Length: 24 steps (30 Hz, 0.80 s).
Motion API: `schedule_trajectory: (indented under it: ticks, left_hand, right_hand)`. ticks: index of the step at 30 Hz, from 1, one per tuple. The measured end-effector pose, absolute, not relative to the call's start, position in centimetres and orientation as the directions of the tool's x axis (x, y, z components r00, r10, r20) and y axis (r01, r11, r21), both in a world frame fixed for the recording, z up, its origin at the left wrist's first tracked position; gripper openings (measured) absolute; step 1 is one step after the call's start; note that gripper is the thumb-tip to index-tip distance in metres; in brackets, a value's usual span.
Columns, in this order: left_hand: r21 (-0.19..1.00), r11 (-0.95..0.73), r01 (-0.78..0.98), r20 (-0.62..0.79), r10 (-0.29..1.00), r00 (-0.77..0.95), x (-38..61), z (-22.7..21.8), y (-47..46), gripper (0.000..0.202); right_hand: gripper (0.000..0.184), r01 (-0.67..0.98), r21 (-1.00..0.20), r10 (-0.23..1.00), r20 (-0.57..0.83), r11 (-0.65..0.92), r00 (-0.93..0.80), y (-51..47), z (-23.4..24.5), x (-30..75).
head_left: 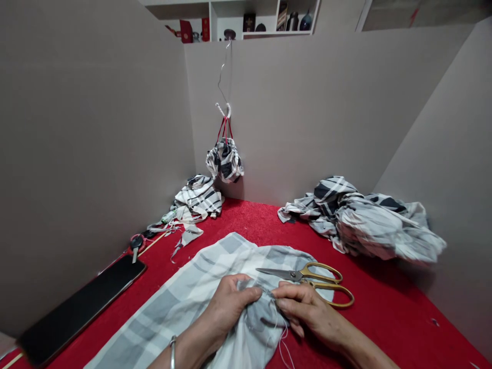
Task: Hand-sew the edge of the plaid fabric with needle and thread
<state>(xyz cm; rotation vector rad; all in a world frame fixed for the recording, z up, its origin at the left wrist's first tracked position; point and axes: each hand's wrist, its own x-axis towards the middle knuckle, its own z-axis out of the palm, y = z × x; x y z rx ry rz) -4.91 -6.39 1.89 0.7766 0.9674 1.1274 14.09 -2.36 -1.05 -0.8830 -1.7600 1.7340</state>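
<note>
Checked cloth under both hands

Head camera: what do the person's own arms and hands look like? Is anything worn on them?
Both are bare: no gloves, and no sleeves show on the visible forearms. The left hand has a slim silver-coloured metal bangle at its wrist. The right hand shows no bangle or watch on the part of the arm in view. No rings can be made out on either hand.
</note>
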Motion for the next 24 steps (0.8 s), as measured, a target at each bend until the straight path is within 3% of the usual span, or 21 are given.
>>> schedule_trajectory:
  ticks: [15, 24]
  left_hand:
    - [0.891, 0.268, -0.366, -0.235, 0.963, 0.133, -4.76, 2.39, -6.41, 0.025]
    - [0.945, 0.226, -0.237, -0.205, 0.973, 0.108, -4.84, 2.44, -6.36, 0.024]
  right_hand:
    - [0.032, 0.094, -0.995, 0.741, -0.078, -0.02, -0.667, -2.41, -0.97, 13.98]
    - [0.03, 0.132, -0.991, 0.745, -0.076, 0.017, -0.663, -2.38, -1.17, 13.96]
